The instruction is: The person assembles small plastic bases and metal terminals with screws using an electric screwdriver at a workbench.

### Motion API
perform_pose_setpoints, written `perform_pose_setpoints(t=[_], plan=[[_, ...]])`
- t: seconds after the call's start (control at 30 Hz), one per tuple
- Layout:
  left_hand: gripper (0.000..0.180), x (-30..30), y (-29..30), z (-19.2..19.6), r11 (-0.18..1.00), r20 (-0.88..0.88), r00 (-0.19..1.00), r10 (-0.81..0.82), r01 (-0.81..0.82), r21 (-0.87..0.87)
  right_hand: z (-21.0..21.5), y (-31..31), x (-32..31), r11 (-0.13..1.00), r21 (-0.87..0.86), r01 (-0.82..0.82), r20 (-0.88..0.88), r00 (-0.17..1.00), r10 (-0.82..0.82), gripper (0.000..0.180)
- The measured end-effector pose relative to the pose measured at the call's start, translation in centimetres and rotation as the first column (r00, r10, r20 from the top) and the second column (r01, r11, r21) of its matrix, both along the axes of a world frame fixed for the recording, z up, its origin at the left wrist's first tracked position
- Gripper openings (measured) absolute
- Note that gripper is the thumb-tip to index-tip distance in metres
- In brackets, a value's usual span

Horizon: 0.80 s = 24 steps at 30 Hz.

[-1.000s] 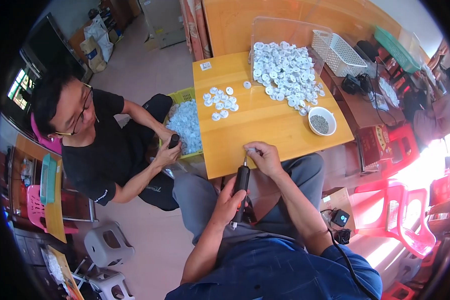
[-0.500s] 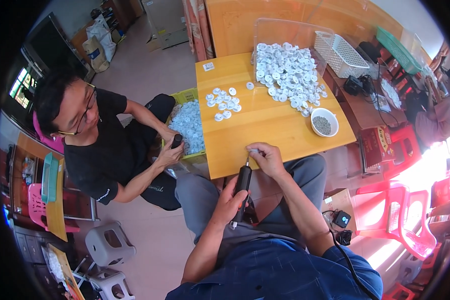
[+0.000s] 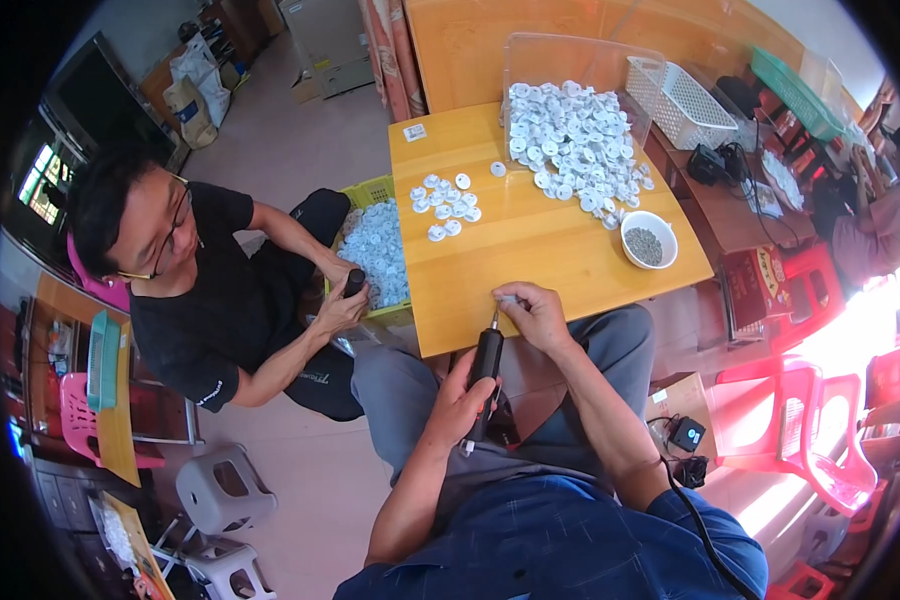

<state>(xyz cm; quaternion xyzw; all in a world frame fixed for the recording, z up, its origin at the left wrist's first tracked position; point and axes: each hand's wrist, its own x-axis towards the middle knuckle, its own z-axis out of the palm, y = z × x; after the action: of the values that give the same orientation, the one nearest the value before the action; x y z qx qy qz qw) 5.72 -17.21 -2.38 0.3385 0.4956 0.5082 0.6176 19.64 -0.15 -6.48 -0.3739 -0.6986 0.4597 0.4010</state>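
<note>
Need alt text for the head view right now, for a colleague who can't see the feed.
Seen from above, a person's left hand grips a black electric screwdriver with its tip at a small part pinched by the right hand on a wooden table's near edge. White round parts and a bowl of screws lie beyond; a co-worker sits left.

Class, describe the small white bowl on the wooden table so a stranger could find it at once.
Start at the yellow wooden table, then go to its right edge, below the big heap of white discs. There stands the white bowl: the only round dish there, holding small dark grey bits.
</note>
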Motion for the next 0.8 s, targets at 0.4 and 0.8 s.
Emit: perform_pose_setpoints(t=[0.4,0.8], plan=[[0.059,0.3,0.1,0.2,1.0,-0.024,1.0,0.001,-0.002,-0.01,0.2,0.0,0.1,1.0,-0.009,-0.001,0.018,1.0,0.002,0.02],[0.051,0.5,0.2,1.3,0.994,0.216,0.976,0.018,0.005,-0.106,-0.8,0.8,-0.3,0.983,-0.177,-0.05,-0.172,0.985,0.02,0.018]])
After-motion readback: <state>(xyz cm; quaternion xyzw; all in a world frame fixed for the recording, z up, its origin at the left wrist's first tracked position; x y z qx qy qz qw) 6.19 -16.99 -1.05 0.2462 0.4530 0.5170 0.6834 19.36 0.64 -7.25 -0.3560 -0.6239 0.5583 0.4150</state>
